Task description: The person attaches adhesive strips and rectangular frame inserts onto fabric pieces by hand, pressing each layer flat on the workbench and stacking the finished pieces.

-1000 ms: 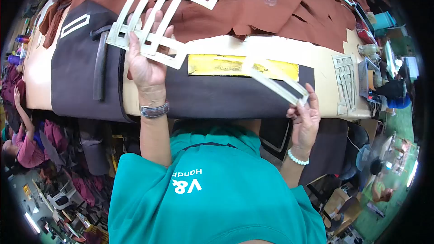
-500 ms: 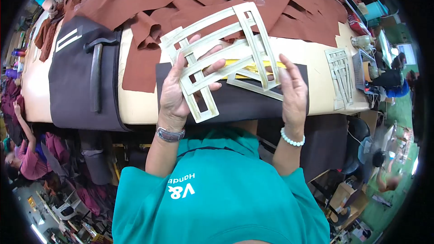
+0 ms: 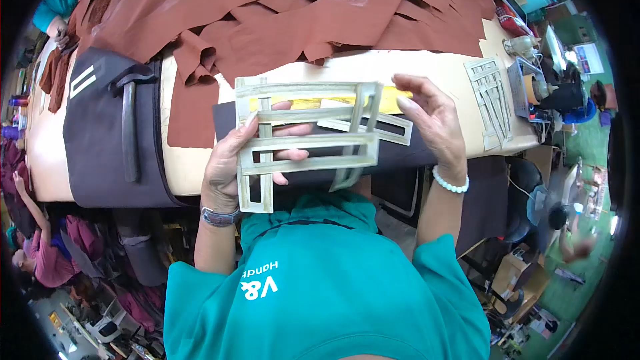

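Observation:
My left hand (image 3: 223, 163) grips a woven lattice (image 3: 340, 141) of pale, slotted strips by its left side, fingers behind and thumb in front. The lattice is held up over the table's front edge, and one of its strips hangs down at the lower right. My right hand (image 3: 437, 123) is just right of the lattice, apart from it, thumb and fingers spread with nothing between them. Beneath, a yellow flat piece (image 3: 398, 101) and a loose pale slotted strip (image 3: 399, 137) lie on a dark sheet (image 3: 393, 150).
Brown leather sheets (image 3: 267, 0) cover the table's far side. To the left, a hammer (image 3: 130, 133) rests on folded dark material (image 3: 97, 153). Another woven lattice (image 3: 490, 103) lies at right beside a basket (image 3: 523, 87). A co-worker's hands (image 3: 60, 27) are at the far left.
My left hand has turned the lattice more level and brought it lower, toward me. My right hand has moved away from the lattice's right side, its fingers spreading.

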A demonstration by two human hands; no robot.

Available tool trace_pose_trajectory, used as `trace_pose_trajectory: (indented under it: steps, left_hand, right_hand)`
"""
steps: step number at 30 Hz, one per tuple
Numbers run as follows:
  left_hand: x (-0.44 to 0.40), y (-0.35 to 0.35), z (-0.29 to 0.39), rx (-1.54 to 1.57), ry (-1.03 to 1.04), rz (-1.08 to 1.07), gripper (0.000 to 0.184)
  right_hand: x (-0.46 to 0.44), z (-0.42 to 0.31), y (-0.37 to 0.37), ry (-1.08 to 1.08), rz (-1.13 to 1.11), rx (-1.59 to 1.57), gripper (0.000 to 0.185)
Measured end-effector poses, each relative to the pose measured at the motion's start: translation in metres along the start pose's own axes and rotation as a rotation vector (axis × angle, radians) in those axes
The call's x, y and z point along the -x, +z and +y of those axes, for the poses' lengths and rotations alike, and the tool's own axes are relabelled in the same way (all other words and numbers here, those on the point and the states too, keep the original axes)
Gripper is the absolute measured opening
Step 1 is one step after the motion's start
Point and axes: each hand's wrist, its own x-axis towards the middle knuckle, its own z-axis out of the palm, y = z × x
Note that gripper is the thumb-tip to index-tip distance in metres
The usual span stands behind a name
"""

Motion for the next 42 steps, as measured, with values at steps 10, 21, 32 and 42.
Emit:
trace_pose_trajectory:
  steps: [10,21,32,42]
  left_hand:
    - [-0.001,0.008,-0.004,-0.030,-0.008,-0.008,0.054]
    - [0.004,0.000,0.007,0.102,-0.142,-0.079,0.055]
    - [0.000,0.008,0.014,0.067,-0.255,-0.006,0.055]
    - [-0.001,0.002,0.009,0.017,-0.263,0.038,0.055]
  right_hand:
    - [-0.008,-0.023,0.039,-0.018,-0.013,-0.054,0.024]
    - [-0.006,-0.042,0.014,-0.449,-0.314,0.253,0.030]
    - [-0.006,-0.071,-0.006,-0.723,-0.529,0.656,0.021]
    - [-0.010,-0.060,-0.012,-0.684,-0.565,0.631,0.025]
